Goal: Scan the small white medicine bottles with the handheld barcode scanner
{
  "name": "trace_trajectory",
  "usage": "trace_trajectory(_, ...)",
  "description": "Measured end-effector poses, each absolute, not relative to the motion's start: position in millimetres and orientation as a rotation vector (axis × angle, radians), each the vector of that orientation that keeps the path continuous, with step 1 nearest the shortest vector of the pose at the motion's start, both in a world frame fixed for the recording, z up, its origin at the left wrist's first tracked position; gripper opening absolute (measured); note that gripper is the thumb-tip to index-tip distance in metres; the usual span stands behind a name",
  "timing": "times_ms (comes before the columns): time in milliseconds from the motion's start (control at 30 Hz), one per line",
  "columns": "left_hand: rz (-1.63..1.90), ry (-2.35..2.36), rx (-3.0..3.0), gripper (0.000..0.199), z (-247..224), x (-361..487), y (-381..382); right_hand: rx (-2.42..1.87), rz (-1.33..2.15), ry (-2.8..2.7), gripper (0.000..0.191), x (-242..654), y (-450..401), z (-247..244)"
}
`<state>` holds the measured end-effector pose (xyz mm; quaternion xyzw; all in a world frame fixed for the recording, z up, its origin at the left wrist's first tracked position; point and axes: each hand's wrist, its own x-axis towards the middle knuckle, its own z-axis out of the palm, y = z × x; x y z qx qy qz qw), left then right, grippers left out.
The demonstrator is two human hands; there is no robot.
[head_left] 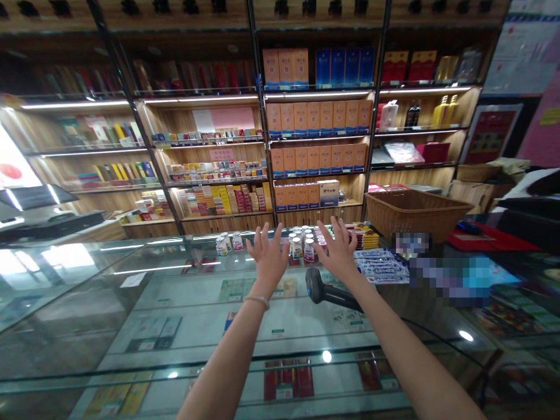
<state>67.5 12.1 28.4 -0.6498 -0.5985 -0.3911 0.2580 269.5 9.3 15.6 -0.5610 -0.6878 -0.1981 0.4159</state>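
Observation:
My left hand (268, 256) is stretched out over the glass counter (196, 315) with its fingers spread, holding nothing. To its right, my right hand (339, 251) is also spread and holds nothing. Between the two hands stands a group of small bottles (297, 248) with white caps. A few more small bottles (222, 246) stand left of my left hand. A black handheld scanner (314, 286) lies on the glass below my right hand, partly covered by my right forearm. Blue and white packets (380, 265) lie just right of my right hand.
A wicker basket (415, 216) sits at the counter's right, beside a red mat (490, 236). Yellow and red packs (365, 236) are stacked behind the packets. The scanner's cable (441, 344) runs to the lower right. Shelves (315, 140) with boxes and bottles line the back wall.

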Motion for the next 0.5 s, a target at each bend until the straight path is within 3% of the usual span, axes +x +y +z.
trace_trajectory(500,-1.009,-1.556,-1.822,0.052,3,68,11,-1.407,-0.527,-1.716,0.052,277,5,-5)
